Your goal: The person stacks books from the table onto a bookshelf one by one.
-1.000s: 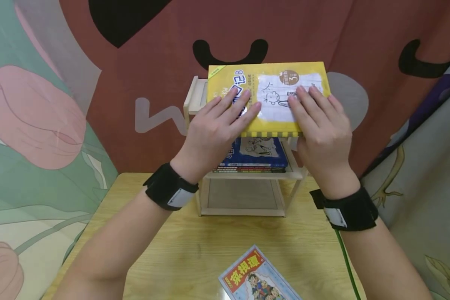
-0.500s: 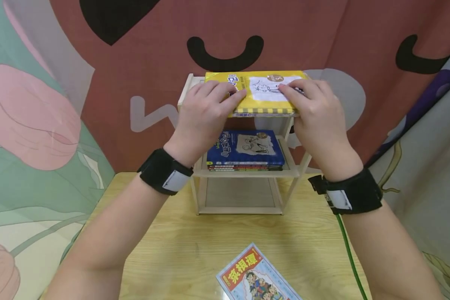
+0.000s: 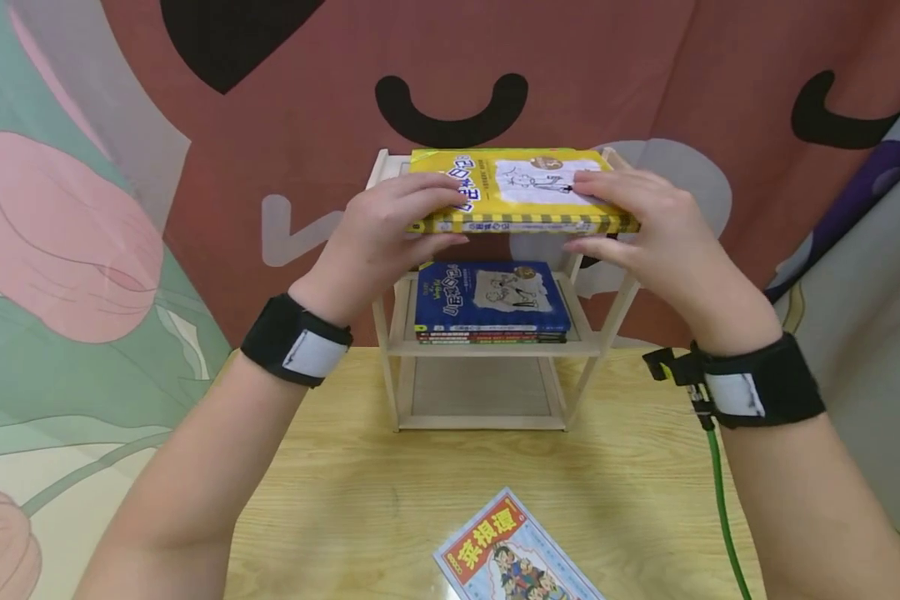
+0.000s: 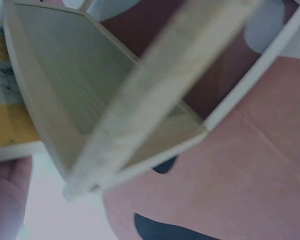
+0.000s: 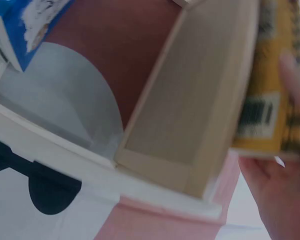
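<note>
A yellow comic-style book [image 3: 525, 187] with a checked spine lies over the top tier of a small wooden shelf rack [image 3: 487, 351], its front part sticking out past the edge. My left hand [image 3: 382, 229] grips its front left side, fingers on the cover and thumb underneath. On the opposite side my right hand [image 3: 660, 218] holds it the same way. The right wrist view catches the underside of the yellow book [image 5: 262, 112], with a barcode, beyond the top board. Part of my left hand [image 4: 10, 197] shows below the book in the left wrist view.
A blue book [image 3: 491, 296] tops a short stack on the middle tier. A light-blue comic book [image 3: 513, 550] lies on the wooden table [image 3: 345, 492] in front. A green cable [image 3: 723, 500] hangs from the right wristband. A printed curtain [image 3: 285, 125] stands behind the rack.
The yellow book has come down and flattened toward the top tier, its spine now facing me. My hands have shifted from lying on its cover to gripping its sides, thumbs below.
</note>
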The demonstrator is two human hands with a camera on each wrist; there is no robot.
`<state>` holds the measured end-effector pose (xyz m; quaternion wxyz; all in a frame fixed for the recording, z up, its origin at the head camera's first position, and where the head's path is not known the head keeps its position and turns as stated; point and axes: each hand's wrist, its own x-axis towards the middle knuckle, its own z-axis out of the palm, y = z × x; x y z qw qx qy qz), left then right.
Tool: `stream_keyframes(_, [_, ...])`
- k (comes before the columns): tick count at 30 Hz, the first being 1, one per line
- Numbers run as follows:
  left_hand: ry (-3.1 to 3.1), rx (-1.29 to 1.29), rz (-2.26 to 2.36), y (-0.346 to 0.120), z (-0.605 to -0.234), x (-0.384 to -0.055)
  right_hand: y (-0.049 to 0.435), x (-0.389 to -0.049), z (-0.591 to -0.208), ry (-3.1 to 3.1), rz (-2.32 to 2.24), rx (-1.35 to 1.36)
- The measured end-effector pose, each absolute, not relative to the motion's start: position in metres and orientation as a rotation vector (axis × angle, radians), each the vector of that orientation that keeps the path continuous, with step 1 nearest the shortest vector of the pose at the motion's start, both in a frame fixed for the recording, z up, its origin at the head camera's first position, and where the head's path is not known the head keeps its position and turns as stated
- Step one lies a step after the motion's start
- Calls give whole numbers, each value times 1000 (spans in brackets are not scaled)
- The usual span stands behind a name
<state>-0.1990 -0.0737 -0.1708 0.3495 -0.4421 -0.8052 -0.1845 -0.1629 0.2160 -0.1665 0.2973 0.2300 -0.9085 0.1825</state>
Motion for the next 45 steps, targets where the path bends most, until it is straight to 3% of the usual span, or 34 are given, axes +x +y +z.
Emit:
stream_keyframes(13, [-2072, -1193, -698, -81, -179, -206, 227, -175, -168, -2393, 619, 776])
stream_keyframes(27, [-2275, -776, -505, -63, -181, -216, 214, -197, -165, -2484, 562, 572])
stream_keyframes(45, [-2417, -636, -628, -53, -175, -214, 206, -206, -166, -2514, 611, 443])
